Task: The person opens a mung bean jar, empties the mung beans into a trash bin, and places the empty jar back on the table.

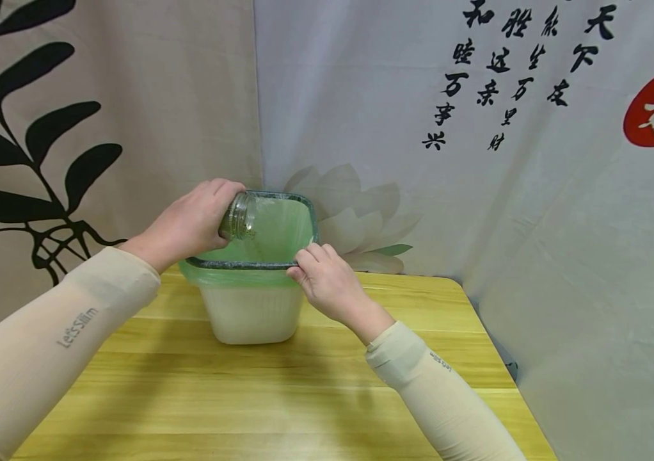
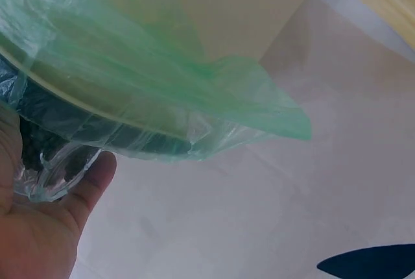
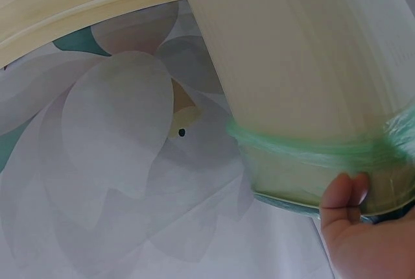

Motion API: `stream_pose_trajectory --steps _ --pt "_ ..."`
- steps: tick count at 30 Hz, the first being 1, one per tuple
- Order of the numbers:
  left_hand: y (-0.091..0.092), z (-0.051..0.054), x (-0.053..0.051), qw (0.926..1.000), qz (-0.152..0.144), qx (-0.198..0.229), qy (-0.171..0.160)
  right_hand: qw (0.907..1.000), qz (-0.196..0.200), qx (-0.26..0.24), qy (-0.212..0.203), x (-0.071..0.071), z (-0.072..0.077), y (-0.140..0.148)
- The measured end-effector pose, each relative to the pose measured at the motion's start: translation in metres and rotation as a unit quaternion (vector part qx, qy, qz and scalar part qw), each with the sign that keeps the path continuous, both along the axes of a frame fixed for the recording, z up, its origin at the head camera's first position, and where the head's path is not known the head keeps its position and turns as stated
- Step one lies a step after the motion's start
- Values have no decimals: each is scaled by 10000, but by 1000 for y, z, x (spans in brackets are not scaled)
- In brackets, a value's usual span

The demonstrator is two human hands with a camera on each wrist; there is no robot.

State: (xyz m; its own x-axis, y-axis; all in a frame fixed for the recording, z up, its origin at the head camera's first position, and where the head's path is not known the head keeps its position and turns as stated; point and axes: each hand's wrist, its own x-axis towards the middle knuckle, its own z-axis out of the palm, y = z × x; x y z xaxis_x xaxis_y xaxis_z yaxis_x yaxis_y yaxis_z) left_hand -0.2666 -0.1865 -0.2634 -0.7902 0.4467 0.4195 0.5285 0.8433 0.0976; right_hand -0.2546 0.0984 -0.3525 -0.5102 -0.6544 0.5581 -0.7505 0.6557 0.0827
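Observation:
My left hand grips a clear glass jar tipped on its side over the left part of a trash bin. Its mouth points into the bin; dark matter shows in the jar in the left wrist view, but I cannot tell what it is. The cream trash bin stands upright on the table, lined with a green plastic bag folded over its dark speckled rim. At the near right corner, my right hand pinches the rim, thumb outside. The bin's bottom inside is hidden.
The yellow wooden table has a rounded far right corner. Behind it hangs a pale cloth with dark writing and a printed lotus. A printed black plant covers the cloth at the left.

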Motion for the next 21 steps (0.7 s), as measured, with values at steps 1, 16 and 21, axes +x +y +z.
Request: stream_pose_trajectory --steps 1,16,21 --pt "0 0 0 10000 2 -6 3 10000 10 3 7 0 0 0" --pt "2 1 1 9997 -101 -66 230 10000 1 12 8 0 0 1" --pt "2 1 1 9996 -55 -110 240 10000 -9 19 45 0 0 2"
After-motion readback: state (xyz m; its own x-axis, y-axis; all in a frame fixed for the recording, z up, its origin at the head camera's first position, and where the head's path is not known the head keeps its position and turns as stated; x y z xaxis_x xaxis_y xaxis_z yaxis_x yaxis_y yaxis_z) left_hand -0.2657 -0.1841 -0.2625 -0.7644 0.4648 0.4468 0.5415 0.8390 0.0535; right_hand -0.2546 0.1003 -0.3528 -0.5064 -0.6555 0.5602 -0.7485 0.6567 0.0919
